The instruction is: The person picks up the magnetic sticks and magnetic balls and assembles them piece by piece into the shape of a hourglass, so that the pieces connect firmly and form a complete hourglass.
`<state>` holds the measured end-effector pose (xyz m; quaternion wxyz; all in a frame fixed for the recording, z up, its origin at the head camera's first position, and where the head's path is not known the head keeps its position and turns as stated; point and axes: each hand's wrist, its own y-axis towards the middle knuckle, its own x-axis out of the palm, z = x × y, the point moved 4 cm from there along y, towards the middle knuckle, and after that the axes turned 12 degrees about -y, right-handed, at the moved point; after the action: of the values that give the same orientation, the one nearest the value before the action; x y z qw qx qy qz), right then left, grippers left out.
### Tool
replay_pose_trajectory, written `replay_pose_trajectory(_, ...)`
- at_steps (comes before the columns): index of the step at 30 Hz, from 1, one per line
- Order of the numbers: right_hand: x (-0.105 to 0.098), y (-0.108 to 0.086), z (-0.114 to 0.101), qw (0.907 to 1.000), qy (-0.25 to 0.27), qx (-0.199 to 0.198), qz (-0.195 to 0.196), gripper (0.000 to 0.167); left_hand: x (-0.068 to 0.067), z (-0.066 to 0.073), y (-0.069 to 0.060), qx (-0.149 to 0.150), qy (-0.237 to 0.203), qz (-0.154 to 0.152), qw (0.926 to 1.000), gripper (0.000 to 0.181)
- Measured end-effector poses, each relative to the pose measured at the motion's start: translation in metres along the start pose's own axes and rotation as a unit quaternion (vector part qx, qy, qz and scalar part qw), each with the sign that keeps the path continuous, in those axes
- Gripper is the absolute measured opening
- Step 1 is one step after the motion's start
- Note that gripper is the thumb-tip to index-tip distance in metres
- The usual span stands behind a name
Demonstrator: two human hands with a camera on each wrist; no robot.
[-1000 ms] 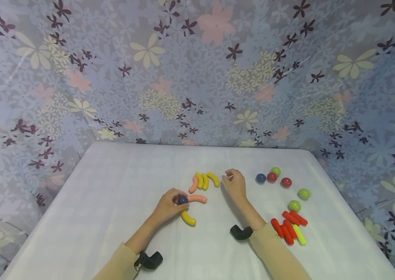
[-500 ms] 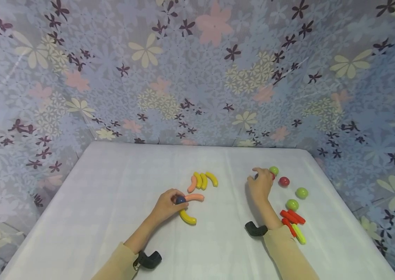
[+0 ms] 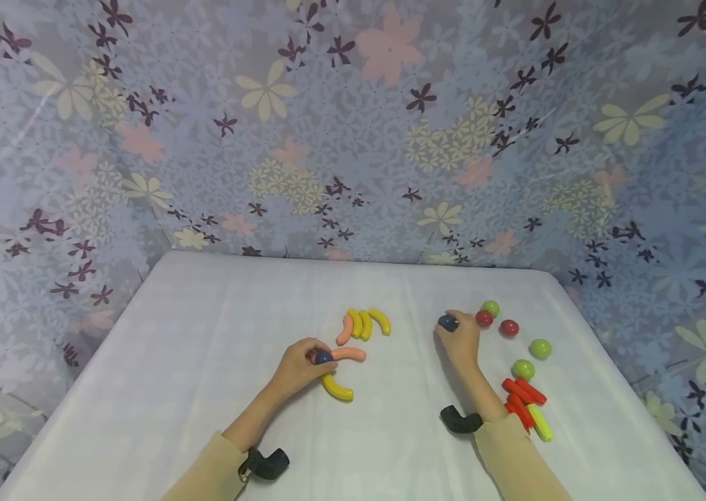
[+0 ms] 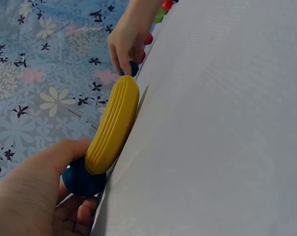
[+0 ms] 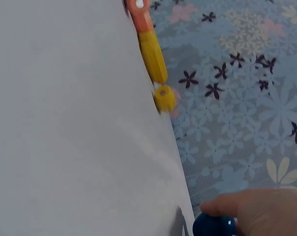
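My left hand (image 3: pixel 298 363) grips a dark blue ball (image 3: pixel 323 357) above the white table. A pink curved piece (image 3: pixel 350 354) and a yellow curved piece (image 3: pixel 337 390) stick out from that ball. Close up in the left wrist view, the ridged yellow piece (image 4: pixel 114 125) meets the ball (image 4: pixel 83 179) between thumb and fingers. Over on the right, my right hand (image 3: pixel 462 341) pinches a second dark blue ball (image 3: pixel 448 323). Only part of this ball (image 5: pixel 213 225) shows at the bottom of the right wrist view.
Behind the left hand lie a loose pink curved piece (image 3: pixel 344 330) and several yellow ones (image 3: pixel 366 325). Right of the right hand are red balls (image 3: pixel 509 328) and green balls (image 3: pixel 540 348). Nearer, red sticks (image 3: pixel 529 390) and a yellow-green stick (image 3: pixel 540 422) lie beside the right forearm.
My right hand has gone rightward to the second blue ball, taken hold of it and drawn slightly back left. My left hand stays nearly still with its joined pieces.
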<state>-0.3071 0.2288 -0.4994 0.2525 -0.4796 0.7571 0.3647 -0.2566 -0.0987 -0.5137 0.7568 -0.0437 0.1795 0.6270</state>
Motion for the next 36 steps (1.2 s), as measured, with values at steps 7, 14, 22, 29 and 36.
replay_pose_trajectory(7,0.01,-0.033,-0.023,0.9978,0.025,-0.029,-0.054,0.039,0.001,0.001,-0.004,0.01,0.026,-0.008,0.9996,0.026)
replay_pose_trajectory(14,0.022,-0.065,-0.05,0.9895,0.046,-0.078,-0.112,0.038,0.013,0.006,-0.01,0.028,0.122,0.018,0.992,0.032)
replay_pose_trajectory(22,0.035,-0.083,-0.078,0.9773,0.09,-0.128,-0.143,0.036,0.019,0.014,-0.009,0.066,0.175,0.074,0.9796,0.017)
replay_pose_trajectory(29,0.043,-0.087,-0.092,0.9683,0.115,-0.156,-0.157,0.037,0.018,0.013,-0.007,0.043,0.18,0.083,0.9792,0.016)
replay_pose_trajectory(36,0.049,-0.09,-0.103,0.9509,0.143,-0.191,-0.197,0.04,0.016,0.014,-0.007,0.031,0.131,0.081,0.9876,0.021)
